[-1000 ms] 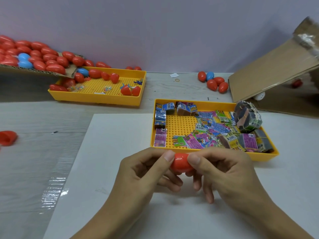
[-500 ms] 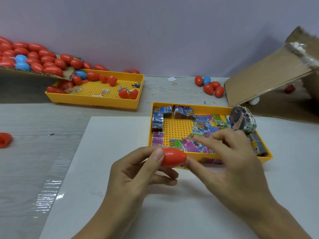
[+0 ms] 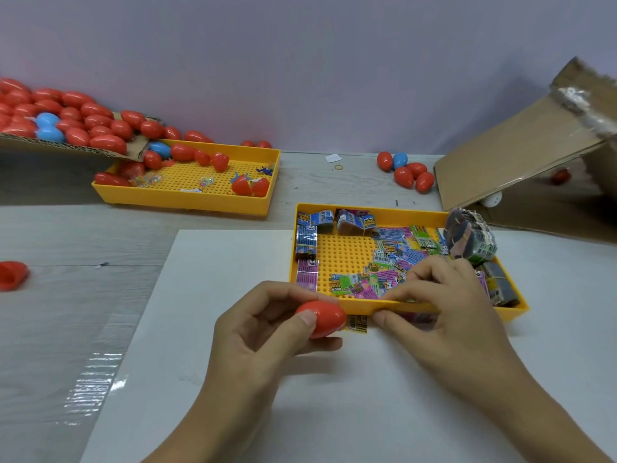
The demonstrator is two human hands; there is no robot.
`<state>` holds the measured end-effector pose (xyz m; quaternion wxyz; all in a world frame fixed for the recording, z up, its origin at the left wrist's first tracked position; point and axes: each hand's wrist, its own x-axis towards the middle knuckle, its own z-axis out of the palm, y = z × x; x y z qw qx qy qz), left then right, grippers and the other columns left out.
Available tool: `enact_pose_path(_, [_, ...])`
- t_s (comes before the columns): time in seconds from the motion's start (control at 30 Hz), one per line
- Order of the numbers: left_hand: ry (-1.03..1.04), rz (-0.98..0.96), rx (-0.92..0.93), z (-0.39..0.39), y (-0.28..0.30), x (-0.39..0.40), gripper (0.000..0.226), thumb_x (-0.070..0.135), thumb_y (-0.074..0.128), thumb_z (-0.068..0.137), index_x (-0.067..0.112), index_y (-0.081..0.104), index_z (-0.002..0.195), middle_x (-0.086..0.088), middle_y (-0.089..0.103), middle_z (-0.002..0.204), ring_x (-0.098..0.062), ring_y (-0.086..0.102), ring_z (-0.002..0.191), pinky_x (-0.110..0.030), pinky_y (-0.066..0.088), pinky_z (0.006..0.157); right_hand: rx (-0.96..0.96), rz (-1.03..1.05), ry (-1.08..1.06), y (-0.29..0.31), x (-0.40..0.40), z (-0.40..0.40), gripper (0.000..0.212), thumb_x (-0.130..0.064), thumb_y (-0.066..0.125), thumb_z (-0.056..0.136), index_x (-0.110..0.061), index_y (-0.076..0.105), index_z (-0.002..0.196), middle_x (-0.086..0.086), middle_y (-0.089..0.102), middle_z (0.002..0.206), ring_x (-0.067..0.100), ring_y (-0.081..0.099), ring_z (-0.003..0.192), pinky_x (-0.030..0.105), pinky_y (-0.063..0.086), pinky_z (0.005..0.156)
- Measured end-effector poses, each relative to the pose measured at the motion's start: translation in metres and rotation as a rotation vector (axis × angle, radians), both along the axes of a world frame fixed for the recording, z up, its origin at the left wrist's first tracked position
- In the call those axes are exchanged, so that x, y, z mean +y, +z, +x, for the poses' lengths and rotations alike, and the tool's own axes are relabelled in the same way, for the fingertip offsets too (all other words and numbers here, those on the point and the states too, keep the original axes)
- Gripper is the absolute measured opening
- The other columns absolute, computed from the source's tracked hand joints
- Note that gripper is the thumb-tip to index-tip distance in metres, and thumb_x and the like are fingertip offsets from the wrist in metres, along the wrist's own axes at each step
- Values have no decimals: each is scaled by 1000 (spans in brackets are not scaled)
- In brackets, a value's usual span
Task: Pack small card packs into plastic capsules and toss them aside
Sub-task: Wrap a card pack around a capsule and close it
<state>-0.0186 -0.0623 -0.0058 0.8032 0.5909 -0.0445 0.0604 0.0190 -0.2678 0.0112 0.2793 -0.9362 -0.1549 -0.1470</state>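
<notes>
Red capsule [image 3: 322, 317]: smooth, glossy plastic, egg-shaped, closed; held above the white sheet [image 3: 207, 329] just in front of the near tray's [image 3: 367, 307] near wall. Left hand [image 3: 267, 339]: gripping the capsule, thumb pressed on its near side, fingers curled round the far side and beneath. Right hand [image 3: 444, 312]: just right of the capsule and apart from it, fingers loosely bent over the tray's near right part, fingertips down among the card packs [image 3: 394, 259]; whether it pinches one cannot be told; thumb lies outside the near wall. Card packs: small flat foil-like packets printed in blue, pink and green, scattered loose across the tray's right half and lined along its left and far edges; a banded bundle [image 3: 470, 237] stands at the far right corner. One pack [image 3: 358, 323] lies on the sheet between capsule and right thumb. Near tray: yellow plastic, rectangular, perforated floor. Far tray [image 3: 187, 202]: same kind, far left, holding red capsules and small bits. Cardboard flap [image 3: 66, 147], far left, heaped with red and a few blue capsules. Capsule cluster [image 3: 405, 172], far centre. Tilted cardboard box [image 3: 521, 152], far right. Open red half [image 3: 11, 275], left edge.
</notes>
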Motion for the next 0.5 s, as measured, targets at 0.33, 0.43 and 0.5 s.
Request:
enact_pose_path(0.33, [-18,43,-7,4,-5,1,33,12,44,82,12,76,74,-13,69,92,-23,61,66,-26,45,49,189,861,193,23,2,-9,24,-39,86,68,-22,73,78,-6,63,77,10,56,62,21,46,52])
enact_pose_path(0.43, [-89,92,19,4,-2,2,27,34,51,77,16,71,72,-5,65,86,-19,54,64,-24,41,51,399,1069,267,24,8,-18,40,-41,91,57,-13,73,79,10,65,66,17,62,55,21,43,40])
enact_pose_path(0.5, [-116,139,20,2,-1,2,30,45,55,78,19,69,75,-7,59,82,-19,50,62,-26,40,52,504,1131,238,21,11,-20,31,-28,91,56,-13,73,77,11,63,63,18,62,52,21,40,35])
